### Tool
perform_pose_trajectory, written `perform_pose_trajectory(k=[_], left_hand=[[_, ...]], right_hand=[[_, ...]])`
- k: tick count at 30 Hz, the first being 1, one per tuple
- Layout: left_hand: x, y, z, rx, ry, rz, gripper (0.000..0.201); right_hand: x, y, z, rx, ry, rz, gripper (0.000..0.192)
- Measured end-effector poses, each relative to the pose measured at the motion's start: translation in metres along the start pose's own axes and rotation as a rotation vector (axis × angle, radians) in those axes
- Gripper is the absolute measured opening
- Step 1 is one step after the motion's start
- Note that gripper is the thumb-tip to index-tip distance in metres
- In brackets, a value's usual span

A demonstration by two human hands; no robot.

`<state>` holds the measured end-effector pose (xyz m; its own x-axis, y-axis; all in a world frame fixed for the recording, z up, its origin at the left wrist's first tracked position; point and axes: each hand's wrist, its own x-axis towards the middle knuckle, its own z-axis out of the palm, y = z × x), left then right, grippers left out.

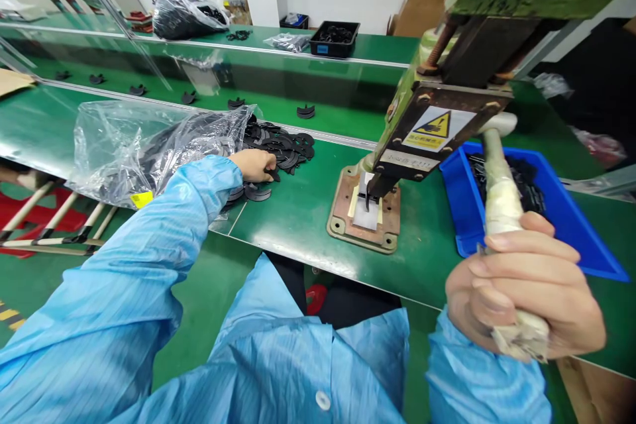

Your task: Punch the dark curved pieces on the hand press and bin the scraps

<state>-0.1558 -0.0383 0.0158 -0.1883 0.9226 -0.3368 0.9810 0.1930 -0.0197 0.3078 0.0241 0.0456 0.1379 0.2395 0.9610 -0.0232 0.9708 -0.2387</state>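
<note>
My right hand is wrapped tight around the taped lever handle of the hand press, fingers curled fully over the padded grip, near its lower end. My left hand reaches out across the green bench, palm down, fingertips resting on the pile of flat black parts; whether I have one pinched I cannot tell (the fingers cover whatever lies under them).

The pile spills out of a crumpled clear plastic bag just to the left of my left hand. The press stands between my hands, its ram down over a pale plate on the rusty base, with a yellow warning label on its face. Right of the press, behind the lever, sits a blue tray holding more black pieces.

Further off, single black parts lie spaced along the conveyor, and a black bin stands on the far side.
</note>
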Motion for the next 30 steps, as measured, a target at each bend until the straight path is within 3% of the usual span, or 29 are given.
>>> perform_pose_trajectory(k=[5, 9, 12, 16, 19, 22, 25, 30], left_hand=[[-0.01, -0.006, -0.005, 0.05, -0.024, -0.055, 0.054], [-0.011, 0.001, 0.001, -0.002, -0.069, -0.065, 0.055], [-0.007, 0.008, 0.004, -0.039, -0.072, -0.068, 0.056], [-0.004, 0.015, -0.002, -0.136, -0.025, -0.029, 0.04], [-0.007, 0.025, -0.008, -0.334, 0.021, 0.005, 0.025], [-0.009, 0.052, -0.008, -0.716, 0.0, 0.027, 0.031], [-0.007, 0.094, -0.003, -1.025, -0.017, 0.098, 0.033], [0.007, 0.158, 0.01, -1.117, 0.065, 0.216, 0.023]], right_hand=[[-0.003, 0.002, 0.0, -0.008, -0.01, 0.008, 0.055], [-0.003, 0.003, 0.006, 0.014, 0.074, -0.013, 0.059], [-0.001, 0.003, 0.005, 0.014, 0.032, -0.02, 0.055], [0.002, -0.002, 0.0, 0.012, -0.042, -0.011, 0.049], [0.003, -0.006, -0.001, 0.015, -0.065, 0.021, 0.045], [0.003, -0.009, 0.002, 0.01, -0.064, 0.041, 0.041], [0.003, -0.011, 0.004, 0.008, -0.04, 0.035, 0.039], [0.005, -0.015, 0.0, -0.009, -0.117, 0.051, 0.035]])
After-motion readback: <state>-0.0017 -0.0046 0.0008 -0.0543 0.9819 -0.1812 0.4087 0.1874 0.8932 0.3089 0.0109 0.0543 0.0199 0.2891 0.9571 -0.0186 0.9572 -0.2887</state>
